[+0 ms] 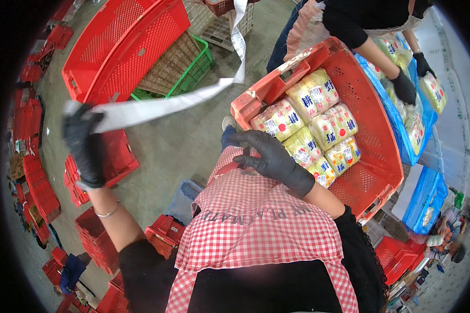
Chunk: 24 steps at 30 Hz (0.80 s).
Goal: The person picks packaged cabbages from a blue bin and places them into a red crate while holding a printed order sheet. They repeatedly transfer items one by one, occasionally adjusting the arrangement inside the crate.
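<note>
My left hand [84, 144], in a black glove and blurred, is raised at the left and grips the end of a long white paper strip [160, 105]. The strip runs across to the right and then up past the top edge, its far part bearing print. My right hand [270, 156], also black-gloved, hovers before my checked apron [258, 238], thumb and forefinger apart. It is beside a red plastic crate [368, 156] and hides part of its near side. Inside the crate sit several plastic-wrapped yellow-green packs [333, 125], most with a white printed label.
Across the crate, a co-worker's black-gloved hand [405, 86] reaches into a blue plastic bag [413, 150] of similar packs; their other hand holds one pack [432, 93]. Large red crates [137, 51] and a green crate [192, 66] stand upper left. Stacked crates [96, 238] line the left.
</note>
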### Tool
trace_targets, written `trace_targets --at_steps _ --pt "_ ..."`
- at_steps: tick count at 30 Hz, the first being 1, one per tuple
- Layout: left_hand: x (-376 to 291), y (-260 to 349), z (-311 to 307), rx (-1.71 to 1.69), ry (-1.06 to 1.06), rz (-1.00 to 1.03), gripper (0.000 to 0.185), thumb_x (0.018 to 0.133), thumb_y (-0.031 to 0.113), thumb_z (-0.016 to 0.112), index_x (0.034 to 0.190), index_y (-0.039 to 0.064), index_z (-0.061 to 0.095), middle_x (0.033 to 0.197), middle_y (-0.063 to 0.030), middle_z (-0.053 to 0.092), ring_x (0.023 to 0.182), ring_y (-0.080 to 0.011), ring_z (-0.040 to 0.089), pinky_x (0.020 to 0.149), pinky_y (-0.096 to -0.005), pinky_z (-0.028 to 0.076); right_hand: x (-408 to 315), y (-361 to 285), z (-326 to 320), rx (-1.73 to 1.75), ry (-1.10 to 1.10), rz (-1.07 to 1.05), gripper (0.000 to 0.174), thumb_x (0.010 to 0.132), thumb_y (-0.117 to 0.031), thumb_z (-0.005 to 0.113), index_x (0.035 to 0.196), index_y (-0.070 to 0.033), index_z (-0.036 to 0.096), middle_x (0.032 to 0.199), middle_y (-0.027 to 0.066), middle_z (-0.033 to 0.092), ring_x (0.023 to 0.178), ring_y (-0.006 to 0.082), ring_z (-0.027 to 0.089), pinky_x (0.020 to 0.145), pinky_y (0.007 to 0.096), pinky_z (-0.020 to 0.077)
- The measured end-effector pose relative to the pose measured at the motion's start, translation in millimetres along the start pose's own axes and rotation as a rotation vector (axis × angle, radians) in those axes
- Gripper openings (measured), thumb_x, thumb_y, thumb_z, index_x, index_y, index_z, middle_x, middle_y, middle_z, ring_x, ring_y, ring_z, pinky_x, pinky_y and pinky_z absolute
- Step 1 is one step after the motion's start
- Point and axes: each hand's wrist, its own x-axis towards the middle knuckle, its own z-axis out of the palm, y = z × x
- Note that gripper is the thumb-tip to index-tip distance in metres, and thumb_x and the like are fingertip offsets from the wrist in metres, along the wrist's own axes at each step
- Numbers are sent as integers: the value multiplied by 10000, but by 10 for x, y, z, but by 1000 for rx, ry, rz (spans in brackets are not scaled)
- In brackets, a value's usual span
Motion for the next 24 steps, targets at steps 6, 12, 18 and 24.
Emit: trace_targets --at_steps 6,12,18,24 --pt "281 169 -383 339 495 124 289 585 -45 643 810 135 672 1115 -168 489 962 -261 509 763 -299 461 -38 -14 43 0 -85 117 339 708 -141 634 1021 -62 530 959 61 563 692 147 531 670 275 430" --pt "311 -118 -429 477 -101 114 293 695 69 574 973 155 597 1145 -65 502 1024 -220 487 931 -354 295 -59 30 -72 35 61 184 288 733 -200 611 986 -74 554 920 92 571 784 211 560 693 302 437" --pt "-420 -935 -377 -260 116 -528 269 724 122 557 990 87 576 1064 -71 529 915 -200 529 849 -312 371 -43 117 -15 150 64 161 292 738 -224 607 970 -51 564 898 110 578 803 231 569 707 311 441" --pt "-2451 390 1551 -897 335 -1575 240 732 138 545 940 22 577 929 -85 563 803 -188 546 745 -293 403 0 179 3 128 46 170 280 756 -236 584 964 -52 556 876 104 589 795 215 582 695 307 450"
